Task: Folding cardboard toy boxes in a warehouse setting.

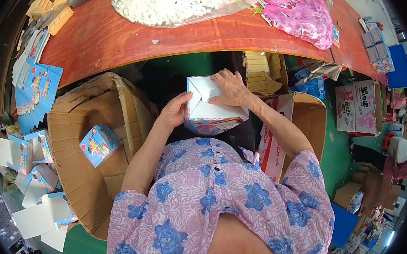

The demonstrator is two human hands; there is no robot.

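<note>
A small carton with blue printed sides is in front of my waist, its white folded flaps facing up. The flaps overlap, with a dark gap near their middle. My left hand is closed on the carton's left edge, thumb on top and the other fingers partly hidden behind the side. Across the flaps lies my right hand, its fingers spread and its thumb pressing near the gap. The carton's underside is out of sight.
To the left, a large brown cardboard box contains a blue printed carton. Flat blue cartons and part-folded ones lie beyond it. On the red table rest a bag of white pieces and a pink bag.
</note>
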